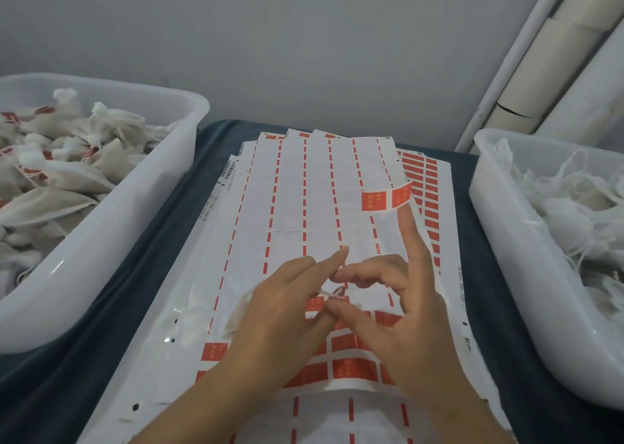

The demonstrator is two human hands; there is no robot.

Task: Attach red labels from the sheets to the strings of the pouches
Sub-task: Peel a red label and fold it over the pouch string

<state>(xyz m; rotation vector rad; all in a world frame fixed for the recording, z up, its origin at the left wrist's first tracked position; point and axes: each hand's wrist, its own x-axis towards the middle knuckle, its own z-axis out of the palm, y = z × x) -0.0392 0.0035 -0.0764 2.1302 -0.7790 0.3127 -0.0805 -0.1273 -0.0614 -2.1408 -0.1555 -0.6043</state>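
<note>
Pinching pouch string point(332, 293), both hands point(381, 295), red label point(386, 199) on fingertip.

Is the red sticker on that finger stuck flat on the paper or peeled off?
Peeled off. The red label hangs from the raised fingertip of the right hand, curling in the air above the label sheets.

A tabletop point(162, 241) covered in dark blue cloth carries 3 things: a stack of label sheets point(304, 207) down the middle (mostly peeled), a white plastic tub point(101, 241) on the left, and another white tub point(499, 241) on the right.
</note>
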